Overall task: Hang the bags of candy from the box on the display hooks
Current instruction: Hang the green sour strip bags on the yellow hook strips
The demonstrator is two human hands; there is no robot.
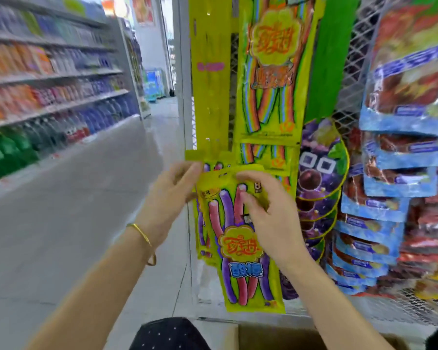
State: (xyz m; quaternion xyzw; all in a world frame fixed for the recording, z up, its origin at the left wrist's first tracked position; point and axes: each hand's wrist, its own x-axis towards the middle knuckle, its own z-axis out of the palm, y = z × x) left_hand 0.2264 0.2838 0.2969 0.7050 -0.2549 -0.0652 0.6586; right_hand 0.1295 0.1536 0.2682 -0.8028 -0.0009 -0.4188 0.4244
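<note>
Step in hand, as I read it: getting the yellow candy bag (240,238) onto a tab of the yellow hanging strip (209,79). Bag is mid-air in front of the strip's lower end, above the open cardboard box (276,337) at bottom edge.

Fingers:
- left hand (172,195): fingers pinching the bag's top-left corner, right at the header.
- right hand (268,210): fingers (248,176) curled over the top edge, thumb on the front face, pinching the header's right side.

How to do it well:
- Keep both pinches high on the header so the hang hole stays flat and taut; hole itself is hidden under the fingers.
- Line the hole up with a free tab before pushing. Can't tell which tab is free; too blurred.
- Another bag of the same purple/pink kind sits just behind this one, touching it. Can't tell whether it's already hung or also held. Don't snag it.
- Release only once the header takes the weight; the bag is long and will swing.

Counts:
- Purple/pink stick candy bags: 1 in hand, at least 1 behind.
- Rainbow-strip bags (271,72) on the neighbouring strip: 1 full, at least 2 more lower down, partly covered.
- Round purple grape bags (321,160): roughly 4 stacked, overlap makes it uncertain.
- Blue-edged bags (410,72) on the wire mesh panel (359,46): around 7, blurred.
- Box contents: not visible.
- Gold bangle (142,233) on left wrist: 1.
</note>
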